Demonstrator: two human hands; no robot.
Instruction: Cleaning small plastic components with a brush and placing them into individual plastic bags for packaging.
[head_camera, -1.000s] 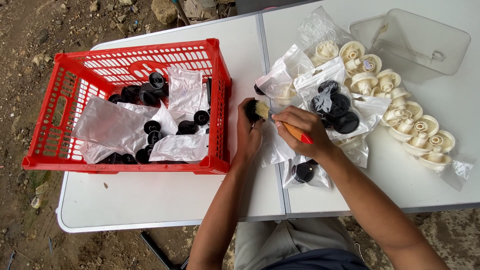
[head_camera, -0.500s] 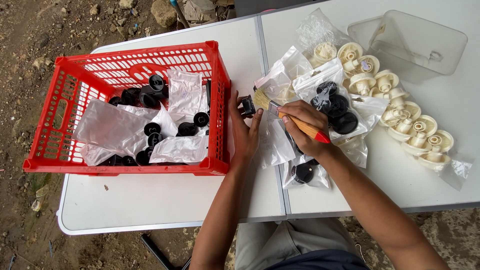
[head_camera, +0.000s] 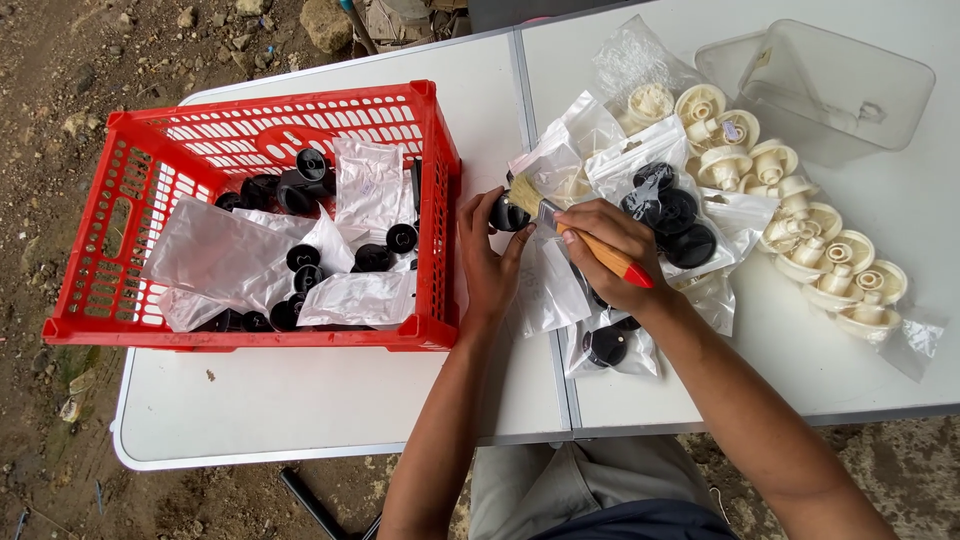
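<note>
Black plastic knob (head_camera: 507, 213) sits pinched in the left hand's (head_camera: 487, 262) fingers; the right hand (head_camera: 610, 250) grips an orange-handled brush (head_camera: 575, 228), bristles seemingly touching it — beside the red crate (head_camera: 440, 190), mid-bench (head_camera: 300, 400), far from every edge.

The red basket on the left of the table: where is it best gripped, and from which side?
Probably by the rim of the red basket, taken from above at its two short ends. The walls are open lattice with a thickened top edge, it sits flat and upright, and the loose black knobs and clear bags inside argue for a level, two-handed lift.
</note>
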